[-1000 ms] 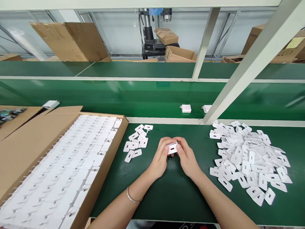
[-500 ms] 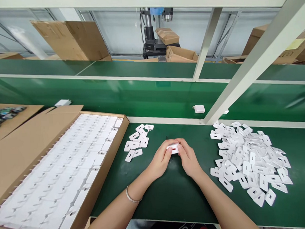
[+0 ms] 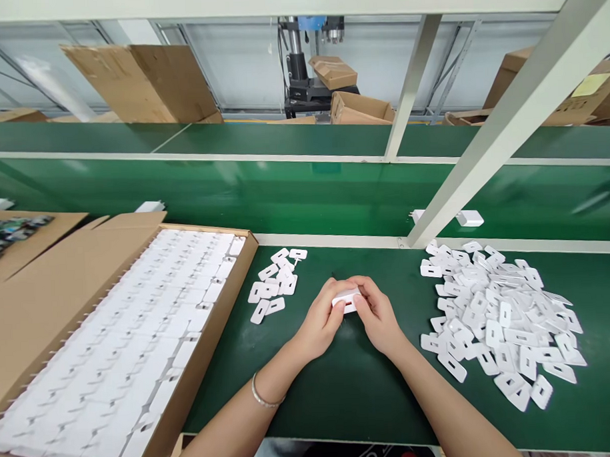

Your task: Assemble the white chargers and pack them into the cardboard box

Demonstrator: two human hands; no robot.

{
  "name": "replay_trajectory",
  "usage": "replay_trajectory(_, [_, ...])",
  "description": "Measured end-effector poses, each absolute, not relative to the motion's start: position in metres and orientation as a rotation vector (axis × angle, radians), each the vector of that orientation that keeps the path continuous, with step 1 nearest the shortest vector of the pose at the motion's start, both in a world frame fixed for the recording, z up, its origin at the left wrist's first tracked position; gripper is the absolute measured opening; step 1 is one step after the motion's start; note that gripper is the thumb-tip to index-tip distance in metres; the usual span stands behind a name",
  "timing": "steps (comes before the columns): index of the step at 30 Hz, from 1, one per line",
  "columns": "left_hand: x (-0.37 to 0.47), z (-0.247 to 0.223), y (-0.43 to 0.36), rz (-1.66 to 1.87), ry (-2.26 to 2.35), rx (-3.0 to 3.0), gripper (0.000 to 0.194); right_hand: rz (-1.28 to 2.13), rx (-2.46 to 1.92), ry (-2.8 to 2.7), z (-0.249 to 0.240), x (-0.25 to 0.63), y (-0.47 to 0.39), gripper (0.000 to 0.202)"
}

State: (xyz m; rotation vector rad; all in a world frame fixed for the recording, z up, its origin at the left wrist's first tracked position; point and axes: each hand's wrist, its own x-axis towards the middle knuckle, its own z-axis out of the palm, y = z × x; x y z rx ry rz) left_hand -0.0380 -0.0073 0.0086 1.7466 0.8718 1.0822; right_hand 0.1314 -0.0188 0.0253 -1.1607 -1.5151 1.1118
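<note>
Between both hands, above the green bench, is a small white plastic case point(image 3: 346, 299) with a dark reddish slot in its near face. My left hand point(image 3: 322, 320) grips its left side, thumb on the front. From the other side my right hand point(image 3: 379, 319) pinches it, its thumb near the right end of the slot. The fingers partly cover the back and ends of the case. Left of the hands lies a small group of white slotted plates point(image 3: 274, 283). A much larger heap of similar plates point(image 3: 503, 321) is spread to the right.
An open cardboard box point(image 3: 228, 318) full of rows of white plastic parts stands on the left. Behind the bench runs a green conveyor belt point(image 3: 284, 196) carrying white plug adapters point(image 3: 469, 218). A slanted metal post point(image 3: 501, 115) rises at the right.
The white adapters on the belt have moved to the right. My hands stay almost in place; the case is turned slightly and its slot looks darker.
</note>
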Motion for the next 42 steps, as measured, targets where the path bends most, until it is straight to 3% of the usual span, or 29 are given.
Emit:
replay_trajectory(5, [-0.037, 0.011, -0.008, 1.085, 0.839, 1.643, 0.051, 1.076, -1.21, -1.457, 0.02, 0.127, -0.019, 0.04])
replay_trajectory(16, [-0.039, 0.013, -0.003, 1.116, 0.83, 1.751, 0.043, 1.086, -1.234, -1.51, 0.028, 0.129, -0.017, 0.044])
replay_trajectory(22, [-0.039, 0.011, -0.003, 1.11, 0.812, 1.606, 0.062, 1.094, -1.203, -1.45, 0.025, 0.128, -0.018, 0.043])
replay_trajectory(28, [-0.04, 0.015, -0.002, 1.144, 0.839, 1.78, 0.044, 1.091, -1.199, -1.483, 0.025, 0.129, -0.019, 0.042])
replay_trajectory(38, [-0.043, 0.01, 0.005, 1.149, 0.845, 1.822, 0.041, 1.081, -1.235, -1.546, 0.017, 0.133, -0.012, 0.035])
replay_trajectory(42, [-0.044, 0.009, 0.008, 1.059, 0.939, 1.897, 0.035, 0.982, -1.257, -1.568, 0.01, 0.135, -0.005, 0.043])
